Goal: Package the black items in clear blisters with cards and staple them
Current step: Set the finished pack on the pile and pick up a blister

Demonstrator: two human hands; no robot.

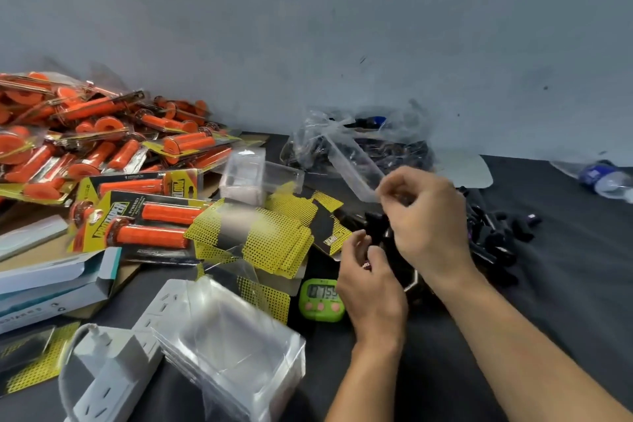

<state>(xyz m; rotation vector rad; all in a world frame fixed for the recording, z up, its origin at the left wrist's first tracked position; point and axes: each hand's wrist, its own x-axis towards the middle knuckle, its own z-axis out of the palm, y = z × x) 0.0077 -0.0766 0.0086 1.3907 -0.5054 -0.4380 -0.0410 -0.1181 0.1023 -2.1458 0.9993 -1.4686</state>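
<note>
My right hand [424, 219] is raised over the middle of the black table, its fingertips pinching the near end of a long clear blister [349, 161]. Just below it, my left hand [371, 281] curls round a black item [376, 217] that lies mostly hidden between the two hands. Loose black grips [500, 236] are heaped to the right of my hands. A stack of yellow dotted cards [260, 236] lies to the left. No stapler shows in view.
Packaged orange grips [102, 147] are piled at the far left. Empty clear blisters [236, 336] are stacked at the front, beside a white power strip [113, 373]. A green timer [320, 300] sits by my left hand. A clear bag of black items [394, 144] lies behind; a water bottle [606, 178] lies far right.
</note>
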